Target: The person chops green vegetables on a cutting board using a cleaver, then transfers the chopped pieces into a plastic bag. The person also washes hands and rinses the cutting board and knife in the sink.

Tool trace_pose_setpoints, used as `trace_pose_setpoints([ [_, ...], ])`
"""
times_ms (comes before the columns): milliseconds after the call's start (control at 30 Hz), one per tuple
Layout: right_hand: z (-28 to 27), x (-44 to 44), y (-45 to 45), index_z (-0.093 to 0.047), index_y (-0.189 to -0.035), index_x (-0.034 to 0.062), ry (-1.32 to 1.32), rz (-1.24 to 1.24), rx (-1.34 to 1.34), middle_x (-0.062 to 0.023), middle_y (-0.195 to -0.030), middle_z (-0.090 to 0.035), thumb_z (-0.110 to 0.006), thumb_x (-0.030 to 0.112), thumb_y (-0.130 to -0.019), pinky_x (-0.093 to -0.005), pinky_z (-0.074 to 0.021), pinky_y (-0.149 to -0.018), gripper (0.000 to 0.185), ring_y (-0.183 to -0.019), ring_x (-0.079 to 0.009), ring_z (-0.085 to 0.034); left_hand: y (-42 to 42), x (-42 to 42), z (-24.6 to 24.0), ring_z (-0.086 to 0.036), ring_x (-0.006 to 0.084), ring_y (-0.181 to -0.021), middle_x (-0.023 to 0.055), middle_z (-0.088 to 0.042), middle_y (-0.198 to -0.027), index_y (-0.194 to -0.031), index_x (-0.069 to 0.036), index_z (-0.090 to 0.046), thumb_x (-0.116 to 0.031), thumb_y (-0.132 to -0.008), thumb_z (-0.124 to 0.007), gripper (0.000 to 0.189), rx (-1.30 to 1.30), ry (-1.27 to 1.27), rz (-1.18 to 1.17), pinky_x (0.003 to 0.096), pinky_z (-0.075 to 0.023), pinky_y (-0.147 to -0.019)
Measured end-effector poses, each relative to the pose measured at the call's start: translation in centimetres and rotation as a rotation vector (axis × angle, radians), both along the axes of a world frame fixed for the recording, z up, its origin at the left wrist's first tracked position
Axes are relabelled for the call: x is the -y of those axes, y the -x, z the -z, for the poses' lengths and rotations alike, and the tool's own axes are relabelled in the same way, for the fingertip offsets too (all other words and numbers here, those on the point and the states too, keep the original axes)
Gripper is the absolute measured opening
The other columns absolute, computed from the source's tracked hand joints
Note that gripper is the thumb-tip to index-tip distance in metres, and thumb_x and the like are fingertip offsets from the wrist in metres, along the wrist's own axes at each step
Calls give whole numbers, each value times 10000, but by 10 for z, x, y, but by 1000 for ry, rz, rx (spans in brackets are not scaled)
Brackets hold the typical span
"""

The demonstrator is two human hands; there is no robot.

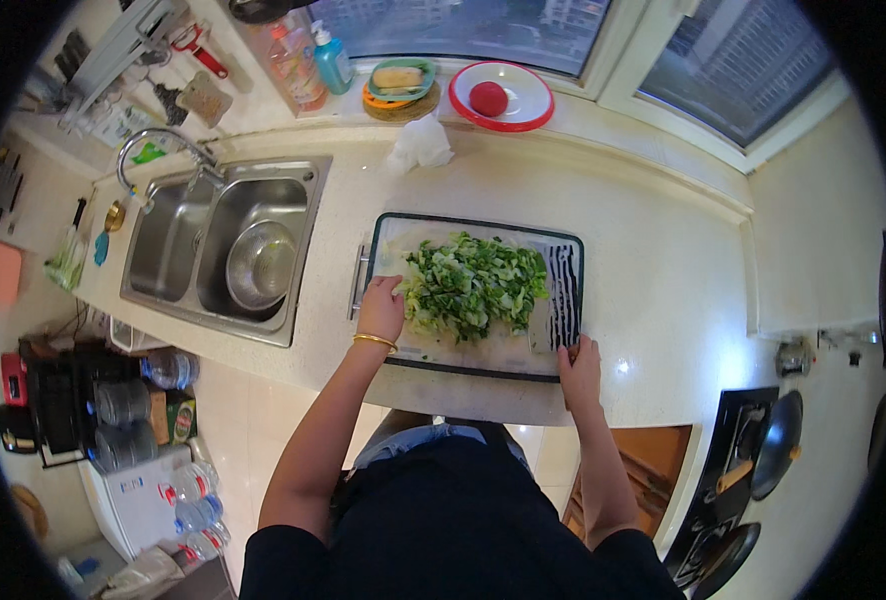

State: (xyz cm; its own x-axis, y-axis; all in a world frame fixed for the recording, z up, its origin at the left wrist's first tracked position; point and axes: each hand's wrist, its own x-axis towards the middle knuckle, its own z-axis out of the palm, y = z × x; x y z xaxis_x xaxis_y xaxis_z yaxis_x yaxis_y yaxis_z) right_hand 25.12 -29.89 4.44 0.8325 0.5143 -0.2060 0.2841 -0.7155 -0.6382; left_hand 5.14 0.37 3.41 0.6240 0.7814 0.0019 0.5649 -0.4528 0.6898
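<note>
A heap of chopped leafy greens [476, 289] covers the middle of a white, dark-rimmed cutting board [443, 360] on the counter. My right hand [581, 375], near the board's lower right corner, grips the handle of a wide-bladed kitchen knife [561, 300]. Dark and light stripes show across its blade, which lies along the right side of the greens. At the heap's left side is my left hand [383, 306], with a gold bangle at the wrist. Its fingertips are by the outer leaves and it holds nothing that I can see.
Left of the board is a double steel sink [300, 255] with a metal colander [259, 262] in one basin. Behind stand a white crumpled bag [420, 144], a red-rimmed plate [521, 97] and a soap bottle [332, 64]. A stove with a wok [777, 446] is at right.
</note>
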Motion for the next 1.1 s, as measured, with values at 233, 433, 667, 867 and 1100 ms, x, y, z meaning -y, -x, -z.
trace_pose_setpoints([
  [233,-26,-6,2,-495,-1215,-1,50,-90,159,-194,-1098,-493,-616,98,-798,-424,-413,-909,446,-1040,-366,-480,-8,15,-47,-588,234,-733,134,-575,-846,-968,-25,-479,-70,-793,-667,261,214,210,-193,327,-487,-676],
  [433,-60,-72,33,-492,-1218,31,-337,-316,179,-162,-1102,-475,-604,28,-778,-386,-465,-797,454,-995,-298,-496,16,15,-47,-131,382,-1397,270,-155,-1482,-1443,-4,-148,-215,-737,-722,935,-23,-65,26,413,-165,-1140],
  [667,-146,-215,174,-330,-676,49,-764,-633,358,-36,-632,-289,-598,5,-855,-273,-390,-606,326,-591,-161,-284,227,52,-185,-584,280,-1026,166,-590,-1137,-1231,-20,-508,-162,-853,-617,418,368,-17,-57,368,-458,-898],
  [867,-176,-376,351,-425,-779,31,-993,-859,307,-79,-755,-403,-616,-27,-823,-284,-431,-737,204,-699,-199,-396,520,125,-199,-617,250,-1003,161,-598,-1151,-1206,-20,-538,-144,-879,-594,354,401,-86,-587,356,-490,-864],
  [1100,-22,-477,558,-11,-1487,121,-291,-1255,348,-239,-1517,-59,-707,13,-723,-428,-225,-1122,1039,-1396,-394,-132,741,269,-169,-601,199,-1062,120,-594,-1195,-1231,-17,-525,-128,-916,-556,335,496,-2,-1177,321,-485,-897],
])
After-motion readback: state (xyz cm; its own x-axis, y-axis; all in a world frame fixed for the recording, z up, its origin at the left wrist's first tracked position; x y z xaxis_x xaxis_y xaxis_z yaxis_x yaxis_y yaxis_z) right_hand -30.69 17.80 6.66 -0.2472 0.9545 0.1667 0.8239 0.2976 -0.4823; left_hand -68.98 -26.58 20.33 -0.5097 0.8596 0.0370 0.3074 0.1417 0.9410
